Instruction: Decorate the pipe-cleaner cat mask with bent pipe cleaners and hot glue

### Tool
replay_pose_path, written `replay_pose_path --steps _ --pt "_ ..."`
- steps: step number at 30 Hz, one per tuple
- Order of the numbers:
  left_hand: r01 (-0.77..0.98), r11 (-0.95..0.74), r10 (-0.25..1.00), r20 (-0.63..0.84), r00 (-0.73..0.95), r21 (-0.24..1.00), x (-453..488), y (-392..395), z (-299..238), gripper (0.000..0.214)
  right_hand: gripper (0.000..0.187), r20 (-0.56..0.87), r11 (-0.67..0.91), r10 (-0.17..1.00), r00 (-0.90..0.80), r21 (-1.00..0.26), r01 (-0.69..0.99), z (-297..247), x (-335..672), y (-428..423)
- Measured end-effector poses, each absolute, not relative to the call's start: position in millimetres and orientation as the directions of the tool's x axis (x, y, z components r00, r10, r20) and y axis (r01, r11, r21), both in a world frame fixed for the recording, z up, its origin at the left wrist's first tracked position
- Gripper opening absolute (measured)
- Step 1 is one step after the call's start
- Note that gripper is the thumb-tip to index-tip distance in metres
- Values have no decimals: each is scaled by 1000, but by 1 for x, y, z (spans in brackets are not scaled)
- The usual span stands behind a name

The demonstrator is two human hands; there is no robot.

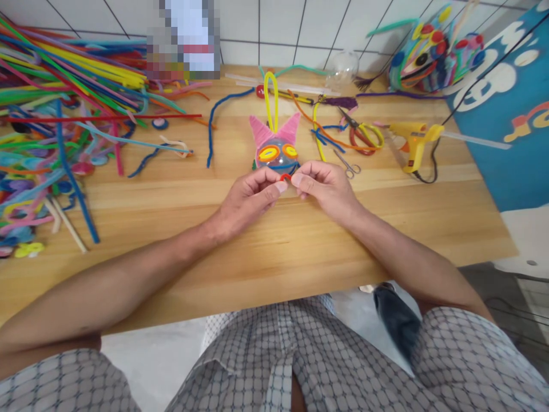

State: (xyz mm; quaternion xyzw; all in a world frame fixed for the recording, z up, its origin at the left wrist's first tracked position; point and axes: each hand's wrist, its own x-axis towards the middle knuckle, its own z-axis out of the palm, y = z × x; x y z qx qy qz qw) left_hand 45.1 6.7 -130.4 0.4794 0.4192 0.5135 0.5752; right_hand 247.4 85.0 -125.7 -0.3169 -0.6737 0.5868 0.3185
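Note:
Between my two hands is a short curved piece of red pipe cleaner point(285, 177). My left hand point(257, 191) pinches one end of it, and my right hand point(319, 184) pinches the other. Just beyond my fingertips stands a clear ball ornament point(281, 157) with pink pointed ears, yellow-and-orange eyes and a tall yellow pipe cleaner loop point(270, 100) on top. My fingers hide the lower part of the ornament.
Loose pipe cleaners point(86, 68) heap up on the left. To the right lie scissors point(360, 134), small metal scissors point(349, 166) and a yellow glue gun point(414, 143) with its cord. Decorated ornaments point(422, 57) and a clear ball point(343, 67) stand at the back by the tiled wall.

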Motion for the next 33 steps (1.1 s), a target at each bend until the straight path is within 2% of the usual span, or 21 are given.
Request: replay_pose_path --steps 3,5,9,12,15,18,21,24,26,30,33 --pt "-145 8 996 6 93 989 44 6 -131 39 56 107 169 807 -581 -984 53 -131 248 86" --pt "-119 12 997 -2 77 993 44 7 -130 38 51 191 261 809 -556 -964 48 -134 248 87" --pt "-77 5 997 1 81 997 43 7 -127 35 31 357 446 778 -518 -893 54 -137 249 85" --pt "-47 -2 996 6 87 999 42 7 -127 33 18 408 527 746 -527 -845 92 -136 250 83" --pt "-17 -54 996 55 68 998 41 7 -131 36 18 415 541 747 -520 -834 111 -135 250 83" --pt "75 -211 974 215 -63 975 39 8 -138 44 19 417 526 768 -485 -844 107 -133 250 85" --pt "251 -372 874 428 -229 894 33 11 -148 47 20 406 502 790 -460 -858 105 -131 248 90" --pt "401 -428 778 556 -292 810 23 19 -161 43 21 393 491 794 -463 -864 108 -129 244 94" --pt "434 -382 810 522 -268 816 15 25 -171 48 21 384 489 794 -471 -864 119 -128 242 97" --pt "450 -328 867 454 -207 831 4 35 -189 73 17 357 479 810 -465 -861 174 -126 240 100" --pt "454 -324 884 437 -167 830 4 39 -194 79 10 363 493 808 -464 -848 194 -126 239 102"
